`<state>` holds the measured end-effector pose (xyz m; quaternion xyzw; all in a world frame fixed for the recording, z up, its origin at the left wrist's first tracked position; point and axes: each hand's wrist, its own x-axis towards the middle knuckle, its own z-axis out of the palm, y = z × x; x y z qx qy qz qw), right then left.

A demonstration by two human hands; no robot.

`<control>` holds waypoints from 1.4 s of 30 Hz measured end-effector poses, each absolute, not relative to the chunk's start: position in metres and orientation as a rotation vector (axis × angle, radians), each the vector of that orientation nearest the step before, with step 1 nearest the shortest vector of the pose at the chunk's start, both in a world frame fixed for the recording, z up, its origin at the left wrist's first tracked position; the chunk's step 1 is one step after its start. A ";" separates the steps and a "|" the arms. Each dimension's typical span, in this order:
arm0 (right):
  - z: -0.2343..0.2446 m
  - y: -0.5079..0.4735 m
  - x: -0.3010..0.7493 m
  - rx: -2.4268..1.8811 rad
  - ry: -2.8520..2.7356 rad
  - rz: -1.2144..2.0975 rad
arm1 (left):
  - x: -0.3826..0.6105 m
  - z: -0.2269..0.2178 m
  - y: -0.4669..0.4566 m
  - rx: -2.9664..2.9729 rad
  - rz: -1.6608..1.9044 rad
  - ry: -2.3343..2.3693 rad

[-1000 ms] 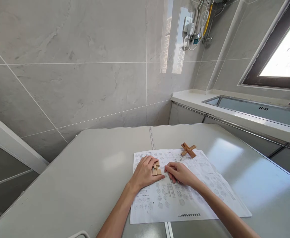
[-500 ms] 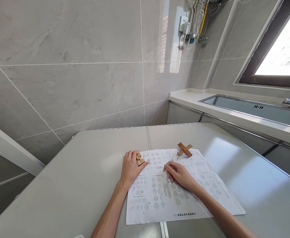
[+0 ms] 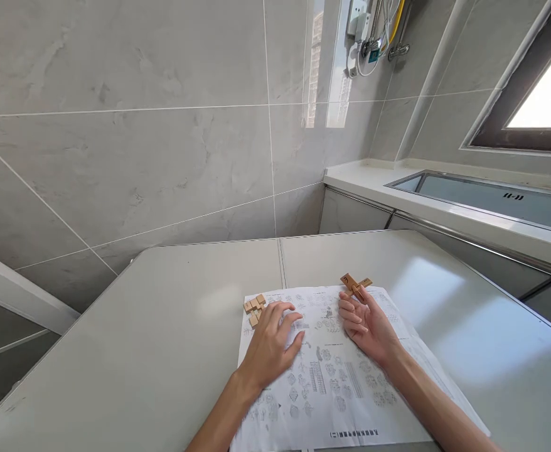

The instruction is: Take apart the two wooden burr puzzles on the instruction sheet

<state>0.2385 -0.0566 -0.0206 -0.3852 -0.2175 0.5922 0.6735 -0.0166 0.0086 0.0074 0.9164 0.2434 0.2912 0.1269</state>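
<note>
My left hand [image 3: 275, 342] hovers over the left part of a printed sheet [image 3: 299, 395], thumb and fingers apart in a curve with nothing between them. Just beyond its knuckles lies a small group of light wooden puzzle blocks [image 3: 255, 306], partly covered by the hand. On the right, my right hand [image 3: 369, 323] has its fingers curled and its thumb side up, pinching the near end of a wooden puzzle cross [image 3: 354, 284] made of crossed notched bars. The cross sits at the sheet's far edge, its near part hidden by fingertips. Small diagrams cover the sheet.
The pale table [image 3: 162, 351] has a seam running down its middle. A tiled wall [image 3: 186, 169] stands behind it. To the right is a counter with a sink [image 3: 482, 194], with pipes and a socket [image 3: 358, 16] above in the corner.
My left hand has come away from the wooden blocks, moving right and nearer, and opened. My right hand has moved up and right to the wooden cross. The camera view has shifted slightly.
</note>
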 end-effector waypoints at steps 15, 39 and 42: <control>-0.015 -0.063 0.215 -0.708 -0.720 2.036 | -0.009 0.003 0.003 1.960 0.816 0.845; -0.006 -0.069 0.213 -1.173 -1.148 1.568 | -0.002 0.003 0.002 1.870 0.541 0.800; -0.010 -0.070 0.212 -1.183 -1.140 1.554 | -0.003 0.001 0.003 1.883 0.532 0.812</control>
